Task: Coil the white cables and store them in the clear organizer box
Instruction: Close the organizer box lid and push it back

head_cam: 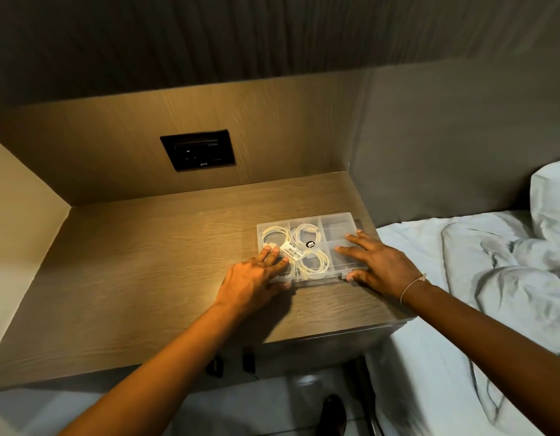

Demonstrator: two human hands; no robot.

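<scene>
We found the clear organizer box (335, 229) lying flat near the right edge of the wooden bedside table (146, 262), its long axis running from nine o'clock to three o'clock, tipped slightly toward two. Its lid was shut over three coiled white cables (313, 262) in the left and middle compartments. Our left hand (253, 278) lay spread on the lid's seven-o'clock corner, thumb at the front edge. Our right hand (379, 265) pressed flat at five o'clock, thumb against the front edge. The hands stayed apart.
</scene>
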